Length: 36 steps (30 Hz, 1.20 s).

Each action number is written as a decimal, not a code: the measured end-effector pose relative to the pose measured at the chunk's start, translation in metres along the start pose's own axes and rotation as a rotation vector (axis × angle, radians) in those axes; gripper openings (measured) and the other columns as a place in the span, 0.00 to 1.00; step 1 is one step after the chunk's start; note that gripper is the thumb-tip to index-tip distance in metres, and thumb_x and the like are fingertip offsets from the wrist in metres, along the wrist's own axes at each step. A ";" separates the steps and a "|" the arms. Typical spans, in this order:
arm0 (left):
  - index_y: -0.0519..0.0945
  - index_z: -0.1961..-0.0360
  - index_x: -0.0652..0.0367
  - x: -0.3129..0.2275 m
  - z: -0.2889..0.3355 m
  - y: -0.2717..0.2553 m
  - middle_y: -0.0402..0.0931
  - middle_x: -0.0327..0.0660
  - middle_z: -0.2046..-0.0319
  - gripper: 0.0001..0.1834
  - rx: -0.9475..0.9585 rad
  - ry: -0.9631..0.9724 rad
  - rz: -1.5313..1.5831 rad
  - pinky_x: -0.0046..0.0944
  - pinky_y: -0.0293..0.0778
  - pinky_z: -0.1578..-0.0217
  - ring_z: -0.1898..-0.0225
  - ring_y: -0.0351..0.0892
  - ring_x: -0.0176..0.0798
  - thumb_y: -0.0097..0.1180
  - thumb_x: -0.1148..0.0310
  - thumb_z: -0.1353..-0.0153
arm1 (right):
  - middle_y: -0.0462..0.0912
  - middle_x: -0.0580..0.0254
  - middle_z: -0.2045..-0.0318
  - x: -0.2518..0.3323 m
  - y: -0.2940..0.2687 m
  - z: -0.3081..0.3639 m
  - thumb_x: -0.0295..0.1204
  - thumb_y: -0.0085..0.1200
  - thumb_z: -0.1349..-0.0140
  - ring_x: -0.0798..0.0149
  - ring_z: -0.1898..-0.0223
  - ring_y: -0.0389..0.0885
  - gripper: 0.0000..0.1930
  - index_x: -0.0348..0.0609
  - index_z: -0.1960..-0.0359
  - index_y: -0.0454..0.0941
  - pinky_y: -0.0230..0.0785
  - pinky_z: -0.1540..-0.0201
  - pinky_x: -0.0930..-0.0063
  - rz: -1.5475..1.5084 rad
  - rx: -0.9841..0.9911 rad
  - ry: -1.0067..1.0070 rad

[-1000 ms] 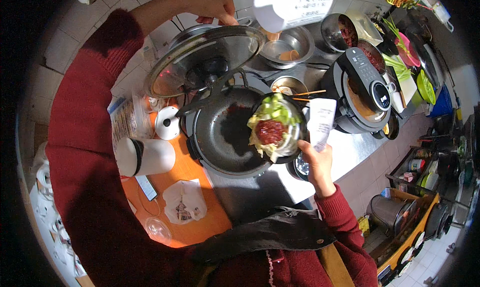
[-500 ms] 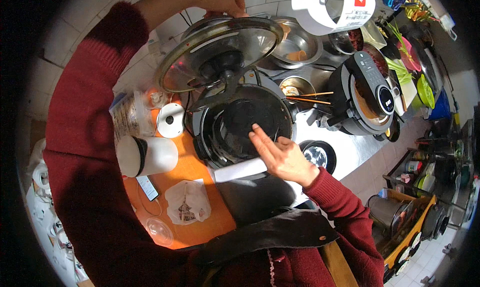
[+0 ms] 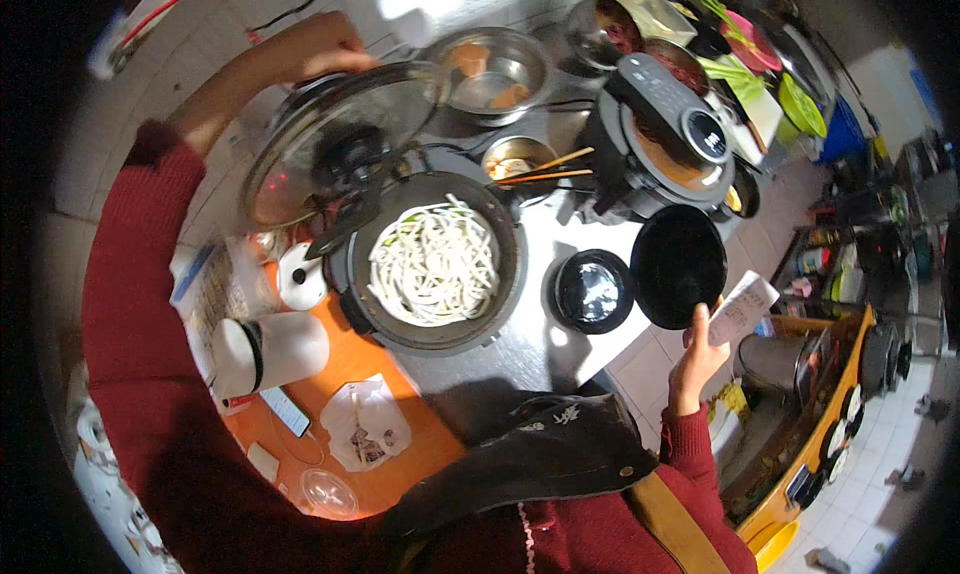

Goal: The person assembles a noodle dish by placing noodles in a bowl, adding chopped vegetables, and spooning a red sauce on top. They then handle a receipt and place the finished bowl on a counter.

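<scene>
White noodles (image 3: 435, 259) with bits of green lie in the round dark pan (image 3: 508, 299) of a cooker on the counter. Up and to its left, a large glass lid (image 3: 300, 174) stands tilted open. My left hand (image 3: 335, 49) is closed at the lid's upper rim, its fingertips partly hidden. Off to the right, my right hand (image 3: 698, 359) grips the edge of an empty black bowl (image 3: 680, 267), thumb over the rim. A white paper slip (image 3: 745, 307) hangs beside that hand. Another black bowl (image 3: 594, 291) sits on the counter nearby.
A second cooker (image 3: 660, 144) with a control panel stands at back right. Chopsticks (image 3: 545, 174) rest by a small metal bowl (image 3: 515, 159). Behind is a steel basin (image 3: 490, 74). A white canister (image 3: 295, 349), phone (image 3: 285, 411) and plastic bag (image 3: 365, 424) occupy the orange surface.
My right hand has carried the black bowl from over the pan out to the right. Noodles now show in the pan. The whole view has shifted; my left hand stays by the lid.
</scene>
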<state>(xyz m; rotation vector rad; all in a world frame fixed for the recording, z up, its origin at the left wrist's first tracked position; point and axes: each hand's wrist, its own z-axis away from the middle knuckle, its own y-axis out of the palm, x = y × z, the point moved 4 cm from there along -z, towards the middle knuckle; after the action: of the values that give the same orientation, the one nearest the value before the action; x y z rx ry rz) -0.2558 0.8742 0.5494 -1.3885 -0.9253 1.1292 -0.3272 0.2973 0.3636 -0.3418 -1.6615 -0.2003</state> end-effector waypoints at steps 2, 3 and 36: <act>0.77 0.86 0.57 0.000 0.004 0.004 0.65 0.32 0.90 0.24 0.000 0.031 0.063 0.32 0.61 0.83 0.87 0.60 0.26 0.56 0.54 0.35 | 0.63 0.79 0.82 -0.043 -0.040 -0.021 0.36 0.63 0.40 0.81 0.85 0.54 0.10 0.49 0.71 0.75 0.45 0.82 0.83 -0.176 -0.107 0.321; 0.77 0.82 0.55 -0.001 0.008 0.005 0.67 0.31 0.88 0.21 -0.038 0.034 0.142 0.31 0.63 0.80 0.86 0.62 0.26 0.55 0.55 0.35 | 0.63 0.79 0.83 -0.066 -0.053 -0.027 0.38 0.64 0.41 0.81 0.87 0.54 0.11 0.51 0.71 0.74 0.45 0.83 0.82 -0.217 -0.138 0.434; 0.78 0.53 0.55 -0.095 -0.039 -0.066 0.76 0.46 0.56 0.18 0.196 -0.091 -0.889 0.55 0.71 0.57 0.55 0.76 0.52 0.48 0.60 0.42 | 0.83 0.57 0.56 -0.074 -0.055 -0.178 0.24 0.58 0.42 0.79 0.78 0.62 0.25 0.31 0.43 0.69 0.62 0.69 0.85 -0.680 0.601 0.699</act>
<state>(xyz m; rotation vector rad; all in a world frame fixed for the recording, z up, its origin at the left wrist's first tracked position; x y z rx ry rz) -0.2382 0.7819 0.6269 -0.6300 -1.2752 0.5706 -0.1726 0.1796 0.3159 0.6950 -1.0109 -0.2716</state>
